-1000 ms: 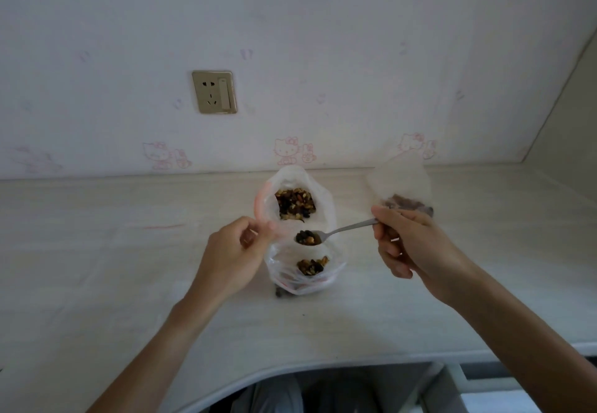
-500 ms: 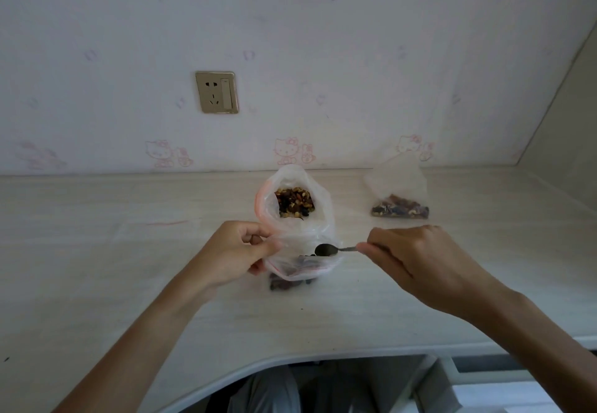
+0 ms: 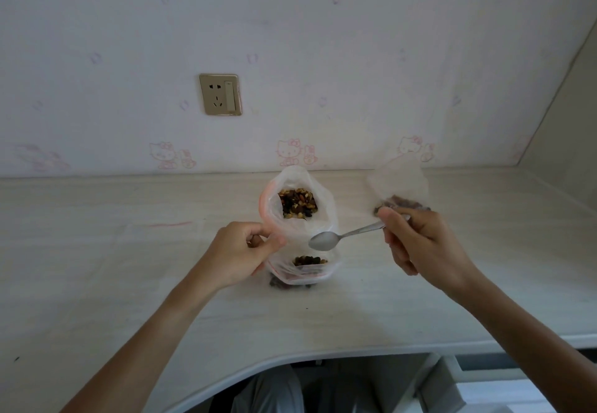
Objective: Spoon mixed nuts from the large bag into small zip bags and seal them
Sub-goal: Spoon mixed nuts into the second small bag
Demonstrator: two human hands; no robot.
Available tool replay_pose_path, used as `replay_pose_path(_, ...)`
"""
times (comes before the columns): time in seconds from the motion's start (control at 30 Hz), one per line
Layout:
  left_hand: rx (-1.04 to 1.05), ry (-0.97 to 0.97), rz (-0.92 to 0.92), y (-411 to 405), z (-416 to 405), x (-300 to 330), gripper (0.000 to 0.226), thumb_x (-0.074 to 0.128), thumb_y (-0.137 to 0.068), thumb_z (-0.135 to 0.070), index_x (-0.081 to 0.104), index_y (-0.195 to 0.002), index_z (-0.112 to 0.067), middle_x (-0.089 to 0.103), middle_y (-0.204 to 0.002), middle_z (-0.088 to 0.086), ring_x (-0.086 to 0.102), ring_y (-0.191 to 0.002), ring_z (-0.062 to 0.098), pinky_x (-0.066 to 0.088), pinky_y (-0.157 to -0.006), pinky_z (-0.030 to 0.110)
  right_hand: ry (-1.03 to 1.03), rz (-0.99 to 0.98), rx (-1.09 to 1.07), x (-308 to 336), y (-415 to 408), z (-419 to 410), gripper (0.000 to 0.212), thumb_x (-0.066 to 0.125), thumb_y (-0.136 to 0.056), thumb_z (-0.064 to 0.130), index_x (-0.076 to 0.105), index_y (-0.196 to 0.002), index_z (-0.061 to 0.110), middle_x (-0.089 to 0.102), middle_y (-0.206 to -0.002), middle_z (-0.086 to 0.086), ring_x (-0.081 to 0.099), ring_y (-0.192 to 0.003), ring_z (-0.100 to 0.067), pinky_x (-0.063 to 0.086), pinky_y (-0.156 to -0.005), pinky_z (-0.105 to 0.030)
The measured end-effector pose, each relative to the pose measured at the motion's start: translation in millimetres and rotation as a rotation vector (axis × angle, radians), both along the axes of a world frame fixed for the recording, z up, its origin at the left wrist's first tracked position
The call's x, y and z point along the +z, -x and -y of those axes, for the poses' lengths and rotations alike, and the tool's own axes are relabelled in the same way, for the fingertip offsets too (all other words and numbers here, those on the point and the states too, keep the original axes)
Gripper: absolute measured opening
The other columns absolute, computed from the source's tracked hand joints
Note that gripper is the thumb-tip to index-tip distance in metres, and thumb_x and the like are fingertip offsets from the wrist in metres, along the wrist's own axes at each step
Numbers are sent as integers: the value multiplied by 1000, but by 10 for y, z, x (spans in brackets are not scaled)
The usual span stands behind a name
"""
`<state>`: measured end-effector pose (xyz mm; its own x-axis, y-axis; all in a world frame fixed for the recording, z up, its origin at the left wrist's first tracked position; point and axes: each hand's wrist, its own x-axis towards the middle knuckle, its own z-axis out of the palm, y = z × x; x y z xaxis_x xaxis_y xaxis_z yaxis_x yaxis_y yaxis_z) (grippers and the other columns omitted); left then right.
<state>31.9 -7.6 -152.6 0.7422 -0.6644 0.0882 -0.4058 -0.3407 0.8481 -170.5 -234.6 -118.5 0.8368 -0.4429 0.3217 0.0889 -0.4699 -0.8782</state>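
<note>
at centre frame our left hand pinches the rim of the small zip bag, which sits on the counter just below the large bag. our right hand grips the empty-looking spoon by its handle. we judge the thin film light, floppy and slippery; hold it at the stiffer zip rim.

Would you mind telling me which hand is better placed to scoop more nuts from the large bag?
Right hand: it holds the empty spoon beside the large bag; the left hand pinches the small bag open.
</note>
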Motion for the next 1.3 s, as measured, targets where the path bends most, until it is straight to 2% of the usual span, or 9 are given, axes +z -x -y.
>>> replay_pose_path(0.1,37,-12,-4,-59,-22,13,29,68,-92,-58,79,-91,-31,62,-56,-6,59,-51,4,48,-60,26,-230,-9,-34,-60,-125,39,54,52,-104,43,56,-60,12,43,-48,-7,38,-37,-20,34,-40,-23)
replay_pose_path(0.27,229,28,-24,-293,79,10,45,59,-92,-69,71,-99,-26,73,-73,-9,68,-57,3,51,-59,27,-392,-23,-160,-82,-468,80,50,55,-105,36,61,-59,18,43,-48,-3,38,-36,-19,31,-36,-24)
replay_pose_path(0.4,332,-7,-49,-461,241,-38,66,56,-86,-80,62,-117,-23,76,-89,-8,74,-78,8,52,-72,32,-420,-105,-225,-101,-733,146,45,51,-107,32,59,-67,11,44,-49,-2,38,-36,-20,30,-35,-25)
replay_pose_path(0.47,335,-40,-37,-498,355,-77,76,58,-89,-75,52,-138,-17,75,-97,-8,73,-92,13,54,-80,32,-432,-159,-242,-137,-837,161,43,48,-107,28,57,-69,9,45,-48,-2,39,-35,-20,30,-34,-26)
replay_pose_path(0.53,310,-55,-42,-504,470,-110,81,63,-88,-72,47,-144,-16,72,-107,-5,72,-99,17,57,-93,39,-442,-213,-255,-174,-912,161,40,47,-106,24,55,-70,9,44,-49,-4,38,-36,-20,29,-35,-25)
replay_pose_path(0.63,278,-4,-96,-494,576,-132,71,76,-78,-66,54,-130,-23,71,-109,-6,72,-97,14,60,-93,42,-429,-264,-243,-214,-948,172,36,46,-102,16,51,-68,9,40,-53,-8,35,-37,-20,26,-36,-25)
replay_pose_path(0.8,207,-41,-41,-481,590,-198,52,90,-71,-23,63,-114,-16,70,-99,-3,69,-88,13,59,-73,29,-400,-335,-241,-260,-987,186,34,45,-100,11,50,-67,8,40,-52,-8,32,-33,-19,25,-36,-24)
replay_pose_path(0.97,174,-43,-59,-500,544,-205,46,89,-67,-13,66,-107,-17,72,-98,0,70,-89,19,61,-78,36,-442,-331,-279,-316,-1131,128,32,44,-101,11,52,-70,6,40,-54,-7,32,-32,-18,24,-36,-22)
replay_pose_path(1.3,143,-18,-79,-539,496,-211,46,91,-66,-13,65,-104,-21,72,-99,-1,71,-90,19,61,-76,33,-504,-329,-348,-274,-1288,90,29,43,-99,10,52,-72,6,43,-50,-5,33,-30,-18,23,-35,-22)
